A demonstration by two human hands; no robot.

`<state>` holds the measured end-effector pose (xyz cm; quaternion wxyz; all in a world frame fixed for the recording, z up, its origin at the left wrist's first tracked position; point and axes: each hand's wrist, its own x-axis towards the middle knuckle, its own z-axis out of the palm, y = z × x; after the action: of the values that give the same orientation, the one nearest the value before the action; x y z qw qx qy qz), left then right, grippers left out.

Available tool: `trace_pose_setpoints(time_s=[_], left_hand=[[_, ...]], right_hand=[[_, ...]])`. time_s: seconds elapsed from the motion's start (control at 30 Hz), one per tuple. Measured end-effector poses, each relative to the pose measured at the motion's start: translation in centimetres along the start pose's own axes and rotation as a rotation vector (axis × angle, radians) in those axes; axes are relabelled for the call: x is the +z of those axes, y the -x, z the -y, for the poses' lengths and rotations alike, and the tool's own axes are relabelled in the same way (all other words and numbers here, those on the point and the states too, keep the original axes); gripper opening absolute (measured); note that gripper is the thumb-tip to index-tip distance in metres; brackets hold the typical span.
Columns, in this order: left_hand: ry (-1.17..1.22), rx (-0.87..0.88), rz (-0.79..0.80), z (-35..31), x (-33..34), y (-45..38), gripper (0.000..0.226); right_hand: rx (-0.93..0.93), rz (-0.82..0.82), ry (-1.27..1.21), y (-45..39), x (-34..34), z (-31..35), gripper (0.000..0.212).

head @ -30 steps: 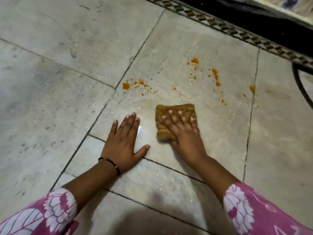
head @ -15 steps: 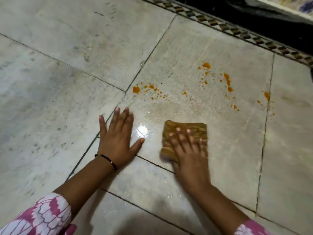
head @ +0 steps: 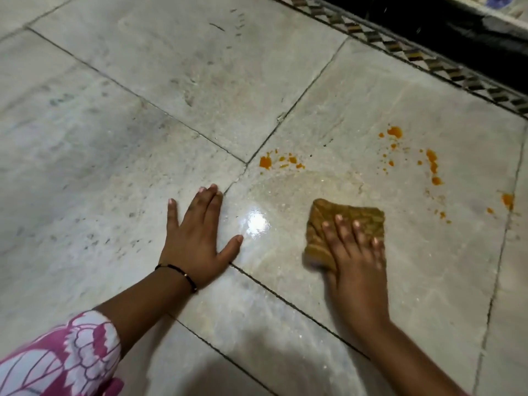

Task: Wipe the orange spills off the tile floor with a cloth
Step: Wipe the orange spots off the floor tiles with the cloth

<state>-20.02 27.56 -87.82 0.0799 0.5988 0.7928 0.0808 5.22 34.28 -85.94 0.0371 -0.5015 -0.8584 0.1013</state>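
Note:
My right hand (head: 354, 258) presses flat on a folded brown-orange cloth (head: 351, 217) on the pale tile floor (head: 171, 115). My left hand (head: 197, 238) rests flat on the floor to the left, fingers spread, holding nothing. Orange spills lie beyond the cloth: a cluster near the tile joint (head: 281, 161), drops at the far right (head: 395, 132), a streak (head: 433, 165) and spots by the right grout line (head: 507, 200). A wet shiny patch (head: 257, 224) lies between my hands.
A patterned border strip (head: 428, 61) and a dark raised edge (head: 457, 27) run along the top right. Dark grout lines cross the floor. My pink floral sleeve (head: 65, 358) shows at the bottom left.
My right hand has dragged the cloth back toward me and to the right, away from the spills. The view has shifted, and my left hand stays planted on the floor.

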Motion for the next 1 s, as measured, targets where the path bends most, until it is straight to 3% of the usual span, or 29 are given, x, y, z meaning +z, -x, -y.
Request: trace_pose_setpoints(time_s=[0.07, 0.13, 0.23, 0.3, 0.37, 0.43, 0.53, 0.63, 0.7, 0.83, 1.0], left_hand=[[0.012, -0.001, -0.007, 0.1, -0.1, 0.1, 0.082], [0.020, 0.000, -0.011, 0.2, 0.0, 0.1, 0.082], [0.022, 0.003, 0.000, 0.3, 0.0, 0.2, 0.081], [0.016, 0.003, -0.004, 0.4, 0.1, 0.2, 0.081], [0.011, 0.003, -0.003, 0.3, 0.1, 0.2, 0.081], [0.009, -0.003, -0.002, 0.3, 0.1, 0.2, 0.081], [0.001, -0.005, 0.006, 0.2, 0.2, 0.1, 0.082], [0.011, -0.007, 0.006, 0.2, 0.1, 0.1, 0.082], [0.012, -0.002, 0.006, 0.2, 0.1, 0.1, 0.082], [0.020, -0.008, 0.001, 0.1, 0.0, 0.0, 0.082], [0.030, -0.009, -0.013, 0.0, 0.1, 0.1, 0.081]], right_hand=[[-0.078, 0.003, -0.104, 1.4, 0.7, 3.0, 0.062], [-0.072, 0.022, -0.514, 0.9, -0.6, 5.7, 0.050], [0.166, 0.085, -1.242, -1.7, -4.1, 6.6, 0.035], [0.373, 0.140, -1.446, -3.2, -5.9, 4.7, 0.029], [0.494, 0.107, -1.246, -3.9, -7.1, 1.9, 0.021], [0.577, -0.108, -0.891, -4.0, -7.8, -1.0, 0.027], [0.410, -0.348, -0.597, -3.9, -8.4, -1.3, 0.032], [0.015, -0.102, -0.243, -4.6, -5.4, 1.3, 0.053], [-0.131, 0.064, 0.014, -4.8, -2.3, 2.2, 0.061], [-0.222, 0.105, 0.182, -4.5, 0.2, 2.9, 0.062], [-0.500, 0.129, 0.225, -7.8, 0.9, 5.5, 0.061]])
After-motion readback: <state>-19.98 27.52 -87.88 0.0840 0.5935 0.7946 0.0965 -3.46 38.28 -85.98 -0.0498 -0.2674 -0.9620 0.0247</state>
